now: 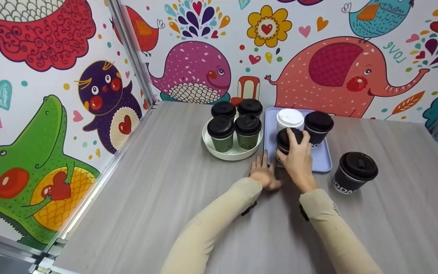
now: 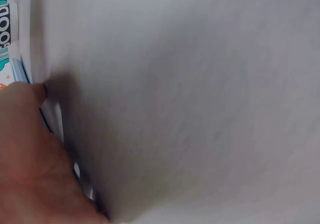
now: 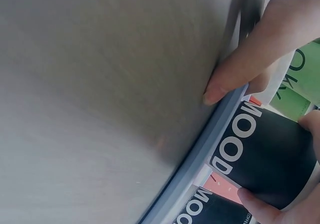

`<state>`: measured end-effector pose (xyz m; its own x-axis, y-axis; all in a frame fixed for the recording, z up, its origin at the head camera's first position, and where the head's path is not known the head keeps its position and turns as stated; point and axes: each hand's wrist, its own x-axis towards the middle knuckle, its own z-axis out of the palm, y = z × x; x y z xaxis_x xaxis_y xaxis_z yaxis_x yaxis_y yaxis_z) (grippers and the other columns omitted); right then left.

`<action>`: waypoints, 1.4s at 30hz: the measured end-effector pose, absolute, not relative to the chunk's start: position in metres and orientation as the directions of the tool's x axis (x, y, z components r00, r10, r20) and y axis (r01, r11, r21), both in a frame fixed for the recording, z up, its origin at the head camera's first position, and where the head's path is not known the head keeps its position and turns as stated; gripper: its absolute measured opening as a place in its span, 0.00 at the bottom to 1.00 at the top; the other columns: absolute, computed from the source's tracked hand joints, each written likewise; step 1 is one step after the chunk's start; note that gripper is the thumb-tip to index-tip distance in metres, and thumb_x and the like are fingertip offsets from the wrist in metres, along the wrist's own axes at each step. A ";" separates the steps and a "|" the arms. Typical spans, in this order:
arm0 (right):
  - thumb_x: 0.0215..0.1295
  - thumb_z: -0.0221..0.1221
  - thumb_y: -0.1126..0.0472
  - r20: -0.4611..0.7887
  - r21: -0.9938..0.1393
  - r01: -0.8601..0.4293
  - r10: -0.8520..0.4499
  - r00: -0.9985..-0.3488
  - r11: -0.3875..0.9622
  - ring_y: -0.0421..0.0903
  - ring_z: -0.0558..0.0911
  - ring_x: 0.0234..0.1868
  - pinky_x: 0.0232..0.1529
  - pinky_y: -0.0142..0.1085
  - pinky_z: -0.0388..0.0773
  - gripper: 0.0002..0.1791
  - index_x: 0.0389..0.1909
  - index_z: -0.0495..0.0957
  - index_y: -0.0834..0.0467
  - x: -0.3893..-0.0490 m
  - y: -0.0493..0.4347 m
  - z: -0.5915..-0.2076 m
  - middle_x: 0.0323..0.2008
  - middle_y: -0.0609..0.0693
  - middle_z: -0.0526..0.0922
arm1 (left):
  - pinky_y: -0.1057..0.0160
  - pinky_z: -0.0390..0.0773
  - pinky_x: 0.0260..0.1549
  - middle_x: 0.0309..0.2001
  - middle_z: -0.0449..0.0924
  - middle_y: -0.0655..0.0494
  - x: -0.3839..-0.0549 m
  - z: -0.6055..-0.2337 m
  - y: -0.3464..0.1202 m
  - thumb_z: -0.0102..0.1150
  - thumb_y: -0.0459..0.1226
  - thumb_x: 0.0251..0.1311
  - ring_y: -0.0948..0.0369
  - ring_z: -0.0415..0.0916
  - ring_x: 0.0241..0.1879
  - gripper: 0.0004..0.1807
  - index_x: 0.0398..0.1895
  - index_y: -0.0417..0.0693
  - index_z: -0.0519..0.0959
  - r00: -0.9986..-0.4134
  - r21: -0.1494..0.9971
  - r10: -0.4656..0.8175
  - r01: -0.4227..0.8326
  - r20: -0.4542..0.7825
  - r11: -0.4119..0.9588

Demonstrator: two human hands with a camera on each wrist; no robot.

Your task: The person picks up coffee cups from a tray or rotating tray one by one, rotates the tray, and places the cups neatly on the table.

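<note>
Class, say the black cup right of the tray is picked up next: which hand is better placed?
Probably the right hand: it is nearer the black cup, though it must first release the gripped cup. The left hand is farther off, by the near left corner of the tray.

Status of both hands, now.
Left hand: open, at the tray's edge.
Right hand: holding a black cup on the tray.

On the table, a dish with four cups, two before two, sat left of a tray; there, the front cup stood under the right hand, two rear cups behind; right of the tray stood a lone cup
</note>
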<state>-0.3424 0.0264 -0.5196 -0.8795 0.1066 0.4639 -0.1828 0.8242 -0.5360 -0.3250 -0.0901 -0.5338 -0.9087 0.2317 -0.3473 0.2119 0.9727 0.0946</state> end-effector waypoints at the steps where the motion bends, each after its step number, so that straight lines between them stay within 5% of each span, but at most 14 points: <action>1: 0.56 0.73 0.59 0.462 -0.537 -0.183 0.106 -0.881 0.823 0.76 0.73 0.60 0.53 0.69 0.79 0.42 0.74 0.69 0.52 -0.342 0.027 -0.519 0.72 0.73 0.60 | 0.58 0.46 0.84 0.86 0.28 0.51 -0.323 -0.531 -0.091 0.49 0.69 0.66 0.50 0.37 0.86 0.51 0.85 0.62 0.45 -0.911 0.098 0.237 0.216 -0.338 0.971; 18: 0.58 0.71 0.58 0.460 -0.539 -0.192 0.096 -0.882 0.820 0.75 0.72 0.62 0.56 0.69 0.77 0.41 0.74 0.69 0.51 -0.334 0.032 -0.509 0.73 0.71 0.61 | 0.58 0.46 0.84 0.86 0.24 0.51 -0.342 -0.561 -0.083 0.46 0.72 0.65 0.52 0.34 0.86 0.53 0.85 0.66 0.40 -0.914 0.076 0.228 0.215 -0.336 0.974; 42: 0.55 0.72 0.59 0.511 -0.551 -0.238 0.098 -0.854 0.800 0.74 0.72 0.66 0.57 0.69 0.76 0.40 0.71 0.71 0.52 -0.320 0.032 -0.511 0.72 0.70 0.63 | 0.58 0.48 0.83 0.87 0.31 0.50 -0.314 -0.524 -0.095 0.46 0.69 0.67 0.51 0.38 0.86 0.51 0.86 0.62 0.43 -0.921 0.082 0.247 0.233 -0.302 0.969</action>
<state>-0.3198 0.0322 -0.5115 -0.8537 0.0977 0.5114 -0.2383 0.8001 -0.5505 -0.3137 -0.0945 -0.5237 -0.9209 0.2468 -0.3018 0.2328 0.9690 0.0823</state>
